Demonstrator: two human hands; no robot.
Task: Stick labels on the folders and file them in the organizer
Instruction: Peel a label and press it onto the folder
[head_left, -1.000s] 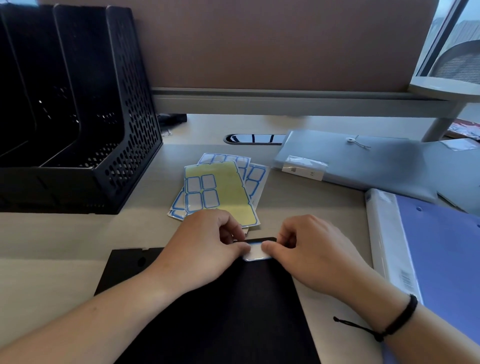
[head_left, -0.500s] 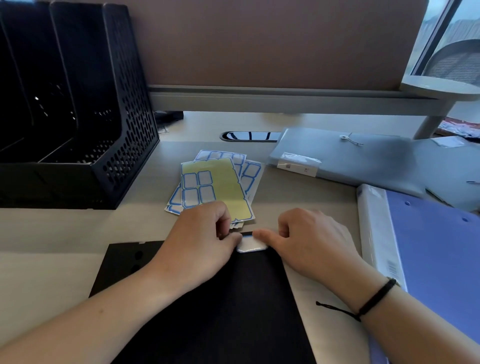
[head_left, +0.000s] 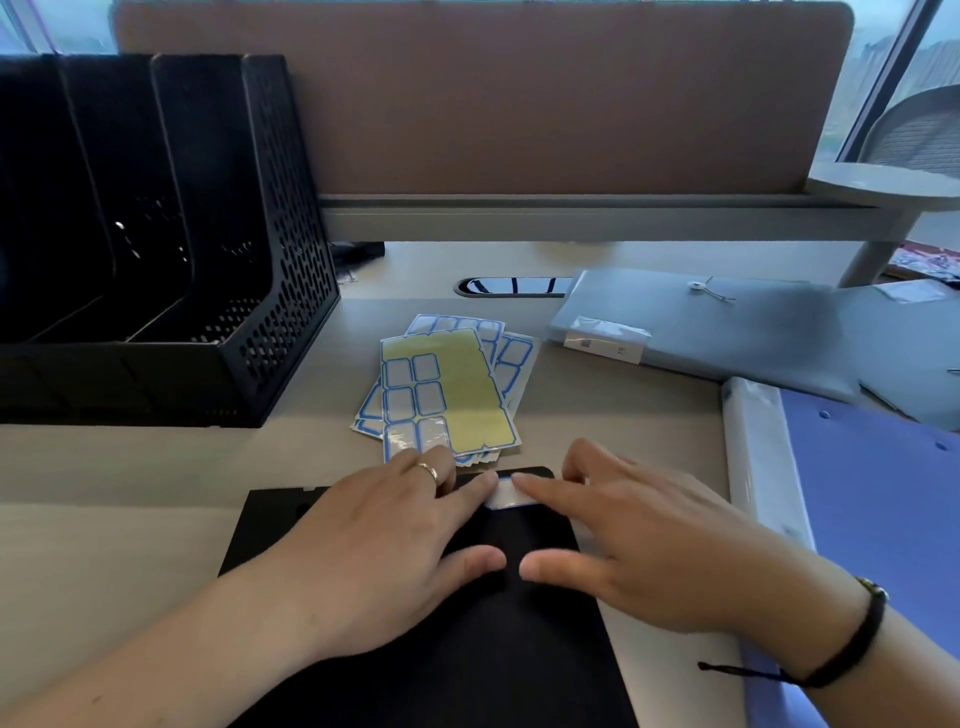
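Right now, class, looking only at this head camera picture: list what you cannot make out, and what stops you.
- Label on the black folder: mostly covered by fingertips of the left hand and right hand; any writing is hidden.
- Black folder: near end cut off by the bottom edge.
- Organizer: slots too dark to see contents; left side cut off.
- Sticker on the grey folder: print too small.
- Blue folder: cut off at right.
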